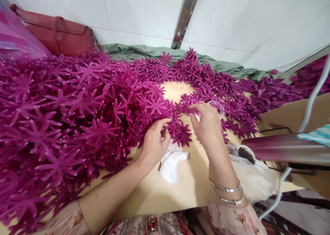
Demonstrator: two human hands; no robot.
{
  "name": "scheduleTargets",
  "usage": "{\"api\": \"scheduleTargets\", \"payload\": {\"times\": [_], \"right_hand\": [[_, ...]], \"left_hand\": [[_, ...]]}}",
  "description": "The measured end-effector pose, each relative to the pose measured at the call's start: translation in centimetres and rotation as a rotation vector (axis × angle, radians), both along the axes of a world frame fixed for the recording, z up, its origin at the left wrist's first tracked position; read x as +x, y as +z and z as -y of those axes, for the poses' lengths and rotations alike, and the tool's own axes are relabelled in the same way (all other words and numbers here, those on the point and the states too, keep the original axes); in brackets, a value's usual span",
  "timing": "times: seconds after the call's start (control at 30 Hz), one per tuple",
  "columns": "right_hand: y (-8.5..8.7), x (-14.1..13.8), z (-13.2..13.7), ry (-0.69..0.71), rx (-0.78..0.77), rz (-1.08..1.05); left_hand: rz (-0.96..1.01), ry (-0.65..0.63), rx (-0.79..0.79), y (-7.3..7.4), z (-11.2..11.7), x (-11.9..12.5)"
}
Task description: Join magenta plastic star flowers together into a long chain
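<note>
My left hand is above the table with its fingers loosely curled. Thumb and forefinger are apart, close to the edge of a big heap of magenta star-shaped flower pieces, and I see nothing between them. My right hand reaches a little farther forward, its thumb and forefinger around the edge of a magenta flower piece. Other pieces lie right behind those fingertips, so the grip is partly unclear. Between the hands a single dark magenta flower piece lies flat. Below it is a crumpled white tissue.
Beside my right hand sits a round clear dish. A clear plastic bag and a blurred magenta cylinder are at the right, near a white cable. A red handbag stands behind the heap, against the white wall.
</note>
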State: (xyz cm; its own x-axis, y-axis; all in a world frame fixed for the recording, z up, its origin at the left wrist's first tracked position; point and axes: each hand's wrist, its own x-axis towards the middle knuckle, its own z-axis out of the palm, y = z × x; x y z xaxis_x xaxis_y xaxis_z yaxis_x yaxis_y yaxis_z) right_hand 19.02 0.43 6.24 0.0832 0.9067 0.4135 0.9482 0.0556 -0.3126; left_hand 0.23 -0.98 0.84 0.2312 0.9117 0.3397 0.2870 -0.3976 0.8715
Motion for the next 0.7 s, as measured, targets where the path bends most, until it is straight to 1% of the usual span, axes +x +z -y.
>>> {"api": "scheduleTargets", "payload": {"times": [0.07, 0.13, 0.2, 0.27, 0.37, 0.47, 0.53, 0.63, 0.7], "right_hand": [[-0.7, -0.3, -1.5, -0.011, -0.051, 0.084], [-1.6, -0.8, -2.7, -0.017, -0.085, 0.170], [-2.4, -1.1, -3.6, -0.003, -0.099, 0.258], [-2.9, -1.1, -4.0, 0.006, -0.108, 0.323], [-3.3, -0.7, -4.2, 0.029, -0.102, 0.351], [-3.4, -0.1, -3.9, 0.064, -0.028, 0.308], [-3.2, 0.2, -3.6, 0.068, 0.045, 0.227], [-2.4, 0.3, -2.8, 0.071, 0.157, 0.031], [-1.6, 0.2, -2.1, 0.082, 0.222, -0.125]], "left_hand": [[-0.135, 0.020, 0.070, -0.1, 0.1, 0.1], [-0.199, 0.052, 0.106, -0.2, 0.2, 0.1], [-0.190, 0.066, 0.127, -0.3, 0.3, 0.0], [-0.141, 0.053, 0.151, -0.4, 0.3, -0.1], [-0.071, 0.041, 0.190, -0.3, 0.3, -0.2], [-0.009, 0.041, 0.210, 0.0, 0.2, -0.1], [0.033, 0.032, 0.218, 0.3, 0.1, -0.1], [0.099, 0.024, 0.223, 0.5, 0.0, -0.1], [0.154, 0.014, 0.184, 0.6, 0.0, -0.1]]}}
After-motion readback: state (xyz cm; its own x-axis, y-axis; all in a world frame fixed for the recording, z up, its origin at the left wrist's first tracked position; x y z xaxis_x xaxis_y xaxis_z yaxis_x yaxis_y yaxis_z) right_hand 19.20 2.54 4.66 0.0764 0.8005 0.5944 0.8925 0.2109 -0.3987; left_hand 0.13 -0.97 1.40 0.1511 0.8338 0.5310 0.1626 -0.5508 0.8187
